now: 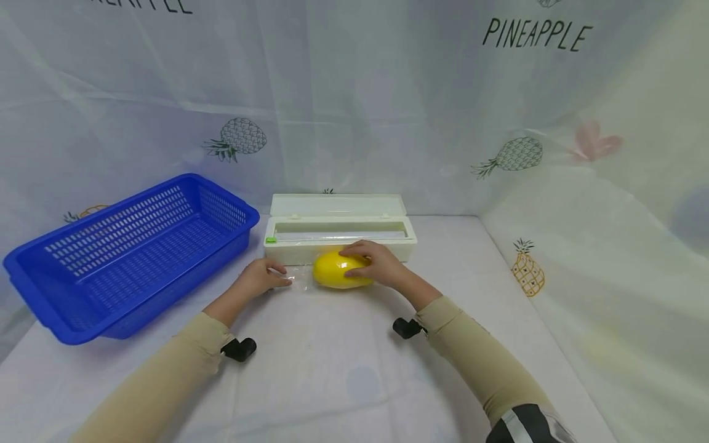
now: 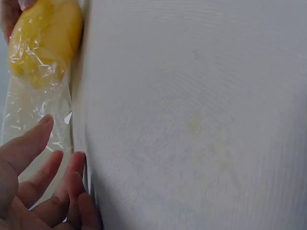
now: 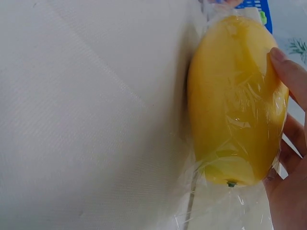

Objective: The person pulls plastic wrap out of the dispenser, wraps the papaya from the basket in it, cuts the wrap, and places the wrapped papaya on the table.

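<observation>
A smooth yellow melon (image 1: pixel 338 271) with a small dark stem end lies on its side, covered by clear cling film (image 3: pixel 237 122). My right hand (image 1: pixel 379 264) holds the melon from its right side, the thumb (image 3: pixel 283 64) on one face and the fingers partly hidden behind. To the left of the melon, a loose length of film stretches toward my left hand (image 1: pixel 260 277). The thumb and fingers of this hand stand apart beside that film (image 2: pixel 38 112), pinching nothing. Just behind the melon sits a white cling film dispenser (image 1: pixel 338 252) with its lid up.
A large blue perforated basket (image 1: pixel 138 301) stands on the left, close to the dispenser. A green cutter slider (image 1: pixel 271 240) sits at the dispenser's left end. White cloth covers the table (image 1: pixel 310 369), and a pineapple-print curtain (image 1: pixel 354 111) hangs behind and to the right.
</observation>
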The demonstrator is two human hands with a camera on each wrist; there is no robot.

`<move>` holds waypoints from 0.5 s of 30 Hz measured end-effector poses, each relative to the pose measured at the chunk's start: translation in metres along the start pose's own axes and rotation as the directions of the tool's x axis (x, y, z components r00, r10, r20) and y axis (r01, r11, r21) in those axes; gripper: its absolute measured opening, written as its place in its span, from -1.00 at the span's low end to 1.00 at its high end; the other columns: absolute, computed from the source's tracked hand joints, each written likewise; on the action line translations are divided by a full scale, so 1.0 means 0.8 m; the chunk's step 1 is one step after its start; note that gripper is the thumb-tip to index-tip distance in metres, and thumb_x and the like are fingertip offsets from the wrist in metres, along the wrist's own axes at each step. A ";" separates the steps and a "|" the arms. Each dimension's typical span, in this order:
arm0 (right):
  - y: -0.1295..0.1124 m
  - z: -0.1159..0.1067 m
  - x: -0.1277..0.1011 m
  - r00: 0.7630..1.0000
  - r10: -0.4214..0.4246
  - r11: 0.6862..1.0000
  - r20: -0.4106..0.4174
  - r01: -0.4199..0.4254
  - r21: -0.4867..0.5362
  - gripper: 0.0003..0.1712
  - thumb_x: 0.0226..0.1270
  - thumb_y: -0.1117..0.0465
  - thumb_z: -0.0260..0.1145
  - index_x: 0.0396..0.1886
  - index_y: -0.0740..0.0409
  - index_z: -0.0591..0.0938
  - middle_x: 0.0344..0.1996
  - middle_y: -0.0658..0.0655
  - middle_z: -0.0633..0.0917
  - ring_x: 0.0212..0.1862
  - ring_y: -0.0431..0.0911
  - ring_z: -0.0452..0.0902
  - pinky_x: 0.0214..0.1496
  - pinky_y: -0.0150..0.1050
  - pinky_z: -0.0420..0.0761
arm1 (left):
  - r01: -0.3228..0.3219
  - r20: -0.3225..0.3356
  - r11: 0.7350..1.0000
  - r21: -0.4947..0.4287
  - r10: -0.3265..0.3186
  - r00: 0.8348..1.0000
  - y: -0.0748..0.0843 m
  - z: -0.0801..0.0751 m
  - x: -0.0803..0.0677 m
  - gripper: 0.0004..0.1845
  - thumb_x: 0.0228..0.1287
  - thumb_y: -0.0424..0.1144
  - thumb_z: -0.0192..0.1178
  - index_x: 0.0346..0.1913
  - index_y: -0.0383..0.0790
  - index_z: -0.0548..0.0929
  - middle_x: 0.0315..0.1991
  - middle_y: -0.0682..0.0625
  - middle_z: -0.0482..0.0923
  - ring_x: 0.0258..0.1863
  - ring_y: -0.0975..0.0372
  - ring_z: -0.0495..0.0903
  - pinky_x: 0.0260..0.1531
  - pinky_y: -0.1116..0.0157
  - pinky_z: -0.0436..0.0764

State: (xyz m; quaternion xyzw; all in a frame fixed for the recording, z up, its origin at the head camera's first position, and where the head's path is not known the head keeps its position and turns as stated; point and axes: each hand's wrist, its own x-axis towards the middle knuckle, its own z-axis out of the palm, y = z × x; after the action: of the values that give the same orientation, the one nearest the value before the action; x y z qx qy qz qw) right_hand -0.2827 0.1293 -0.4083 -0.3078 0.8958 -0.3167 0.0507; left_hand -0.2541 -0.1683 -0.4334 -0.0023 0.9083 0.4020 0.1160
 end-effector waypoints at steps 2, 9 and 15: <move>0.001 0.001 0.001 1.000 0.001 1.000 -0.001 -0.001 0.002 -0.44 0.14 0.03 0.50 0.18 -0.04 0.64 0.17 -0.04 0.57 0.21 -0.08 0.43 0.29 -0.15 0.41 | 0.006 0.018 1.000 -0.007 -0.006 1.000 -0.002 0.002 0.002 -0.67 0.10 -0.24 0.45 -0.12 -0.35 0.67 -0.40 -0.08 0.57 -0.44 0.17 0.50 -0.45 0.33 0.49; 0.002 0.001 0.001 1.000 -0.011 1.000 0.009 0.011 -0.002 -0.43 0.15 0.02 0.49 0.19 -0.04 0.63 0.18 -0.04 0.57 0.21 -0.08 0.43 0.29 -0.14 0.41 | -0.020 0.015 1.000 -0.005 0.020 1.000 -0.004 -0.003 -0.001 -0.78 0.08 -0.39 0.39 -0.19 -0.35 0.68 -0.42 -0.06 0.60 -0.45 0.20 0.51 -0.47 0.32 0.50; -0.003 -0.005 0.001 0.999 0.001 1.000 0.041 0.000 -0.027 -0.43 0.18 0.05 0.48 0.20 -0.02 0.61 0.21 -0.01 0.55 0.24 -0.06 0.41 0.32 -0.13 0.37 | -0.063 0.049 0.998 0.003 0.063 0.997 -0.008 -0.009 -0.007 -0.80 0.09 -0.41 0.39 -0.20 -0.35 0.66 -0.46 -0.04 0.58 -0.48 0.21 0.48 -0.49 0.33 0.49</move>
State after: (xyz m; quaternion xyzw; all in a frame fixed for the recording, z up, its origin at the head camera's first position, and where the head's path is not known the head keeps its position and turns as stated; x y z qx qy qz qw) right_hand -0.2827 0.1294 -0.4038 -0.3146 0.8988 -0.2982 0.0651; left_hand -0.2496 -0.1781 -0.4322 0.0364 0.9057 0.4033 0.1253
